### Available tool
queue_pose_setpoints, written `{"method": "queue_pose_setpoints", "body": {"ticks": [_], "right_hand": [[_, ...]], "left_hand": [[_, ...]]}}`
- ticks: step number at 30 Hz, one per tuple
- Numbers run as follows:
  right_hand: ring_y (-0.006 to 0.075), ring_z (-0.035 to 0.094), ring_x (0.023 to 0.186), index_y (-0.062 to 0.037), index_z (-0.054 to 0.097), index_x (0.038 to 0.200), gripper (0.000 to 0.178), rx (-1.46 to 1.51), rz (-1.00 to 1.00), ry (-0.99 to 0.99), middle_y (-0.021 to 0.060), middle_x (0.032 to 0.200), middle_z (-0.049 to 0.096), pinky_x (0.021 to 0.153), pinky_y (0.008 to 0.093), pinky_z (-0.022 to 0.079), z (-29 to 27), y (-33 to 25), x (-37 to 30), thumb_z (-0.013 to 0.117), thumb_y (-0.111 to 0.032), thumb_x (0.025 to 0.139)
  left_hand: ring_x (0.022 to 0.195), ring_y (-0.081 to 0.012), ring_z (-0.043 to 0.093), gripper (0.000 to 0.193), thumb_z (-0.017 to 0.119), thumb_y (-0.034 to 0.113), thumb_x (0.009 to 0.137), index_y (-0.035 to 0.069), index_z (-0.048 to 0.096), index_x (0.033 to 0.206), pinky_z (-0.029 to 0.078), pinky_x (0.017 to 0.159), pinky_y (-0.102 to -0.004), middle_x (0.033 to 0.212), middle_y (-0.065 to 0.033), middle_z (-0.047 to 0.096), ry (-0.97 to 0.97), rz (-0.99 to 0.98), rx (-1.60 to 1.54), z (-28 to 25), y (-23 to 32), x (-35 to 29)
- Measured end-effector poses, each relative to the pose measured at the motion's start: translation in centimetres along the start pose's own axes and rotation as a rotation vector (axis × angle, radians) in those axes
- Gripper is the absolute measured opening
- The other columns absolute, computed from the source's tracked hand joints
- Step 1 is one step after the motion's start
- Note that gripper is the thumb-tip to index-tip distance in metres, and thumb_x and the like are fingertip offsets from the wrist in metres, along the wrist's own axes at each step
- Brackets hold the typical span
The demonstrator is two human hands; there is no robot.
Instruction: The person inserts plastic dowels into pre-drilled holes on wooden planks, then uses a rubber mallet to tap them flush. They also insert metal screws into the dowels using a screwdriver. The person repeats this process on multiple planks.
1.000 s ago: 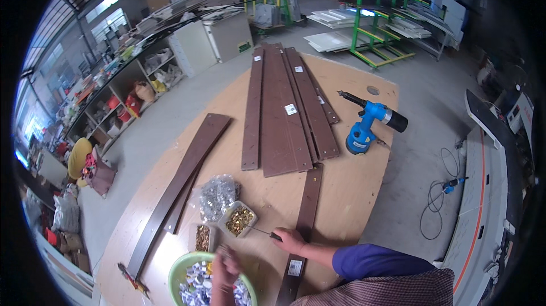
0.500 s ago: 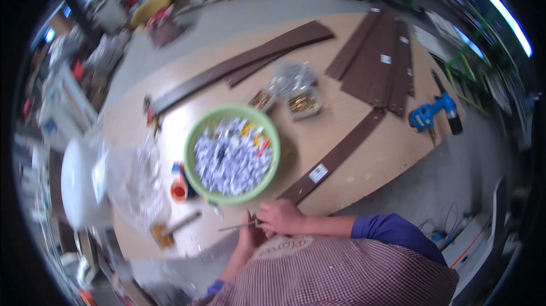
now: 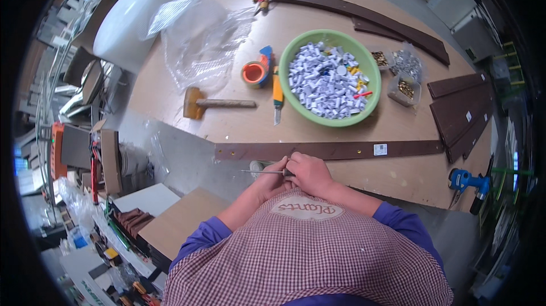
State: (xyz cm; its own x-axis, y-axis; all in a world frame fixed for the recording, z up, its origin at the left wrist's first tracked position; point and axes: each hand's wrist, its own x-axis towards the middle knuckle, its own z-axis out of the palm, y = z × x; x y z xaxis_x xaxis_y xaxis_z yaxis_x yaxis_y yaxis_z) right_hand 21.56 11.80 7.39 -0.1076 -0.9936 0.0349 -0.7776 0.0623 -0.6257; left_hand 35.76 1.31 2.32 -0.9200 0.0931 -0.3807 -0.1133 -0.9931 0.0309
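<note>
My two hands meet close to the apron, by the near edge of the table. In my closed right hand (image 3: 309,173) is the dark handle of a screwdriver (image 3: 260,171); its thin metal shaft points left. My left hand (image 3: 272,180) is closed against the right one, thumb at the handle, and the shaft passes over it. What its fingers hold underneath is hidden. Just beyond the hands lies a long dark brown strip (image 3: 335,151) with brass-coloured inserts and a white label.
A green basin (image 3: 289,92) of small white pieces stands on the table (image 3: 239,127). Nearby are a mallet (image 3: 224,103), a utility knife (image 3: 277,92), tape (image 3: 254,73), a tub of brass fittings (image 3: 405,90), brown boards (image 3: 460,110) and a blue power tool (image 3: 467,181).
The whole view has swung round, so the table and its things appear turned and shifted. My hands remain together, with the screwdriver shaft still pointing left.
</note>
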Motion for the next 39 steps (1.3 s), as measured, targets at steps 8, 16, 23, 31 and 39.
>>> {"method": "queue_pose_setpoints", "body": {"ticks": [8,16,23,31,39], "right_hand": [[0.0312,0.064,0.086,-0.0082,0.064,0.093,0.016,0.348,0.123,0.005,0.0093,0.092,0.06,0.07,0.0428,0.053,2.1,-3.6,2.8,0.07,-0.014,0.079],[0.0327,0.065,0.088,-0.0067,0.064,0.103,0.021,0.312,0.131,-0.069,0.0118,0.097,0.063,0.076,0.0401,0.052,4.7,-4.6,5.7,0.067,-0.014,0.083],[0.0379,0.064,0.094,-0.0055,0.053,0.122,0.038,0.182,0.236,-0.256,0.0189,0.107,0.064,0.082,0.0453,0.052,4.5,-5.3,6.7,0.061,-0.019,0.086],[0.0379,0.065,0.089,-0.0074,0.055,0.115,0.031,0.135,0.307,-0.361,0.0187,0.101,0.065,0.076,0.0482,0.053,5.5,-6.7,8.4,0.06,-0.02,0.087],[0.0366,0.065,0.088,-0.0071,0.058,0.11,0.029,0.104,0.371,-0.321,0.0167,0.097,0.066,0.076,0.0471,0.053,6.2,-7.9,9.2,0.061,-0.019,0.085]], "left_hand": [[0.087,-0.0155,0.065,0.027,0.046,0.029,0.103,0.006,0.059,0.106,0.055,0.076,-0.0291,0.099,-0.0054,0.065,0.324,0.299,0.081,-1.0,0.0,-4.0],[0.079,-0.0121,0.059,0.023,0.057,0.027,0.1,0.005,0.06,0.105,0.05,0.064,-0.0233,0.092,-0.0032,0.062,0.164,0.275,0.029,-6.2,1.9,-8.0],[0.079,-0.0149,0.057,0.023,0.049,0.023,0.103,0.003,0.054,0.111,0.051,0.064,-0.0255,0.095,-0.006,0.06,0.378,0.551,-0.148,-10.9,5.5,-10.0],[0.077,-0.0161,0.056,0.022,0.045,0.021,0.104,0.003,0.054,0.114,0.051,0.066,-0.0274,0.091,-0.0058,0.058,0.369,0.57,-0.227,-13.6,7.6,-9.9],[0.073,-0.0118,0.058,0.016,0.056,0.019,0.1,0.005,0.057,0.108,0.051,0.065,-0.0224,0.087,-0.0042,0.059,0.49,0.531,-0.137,-13.9,9.1,-10.6]]}}
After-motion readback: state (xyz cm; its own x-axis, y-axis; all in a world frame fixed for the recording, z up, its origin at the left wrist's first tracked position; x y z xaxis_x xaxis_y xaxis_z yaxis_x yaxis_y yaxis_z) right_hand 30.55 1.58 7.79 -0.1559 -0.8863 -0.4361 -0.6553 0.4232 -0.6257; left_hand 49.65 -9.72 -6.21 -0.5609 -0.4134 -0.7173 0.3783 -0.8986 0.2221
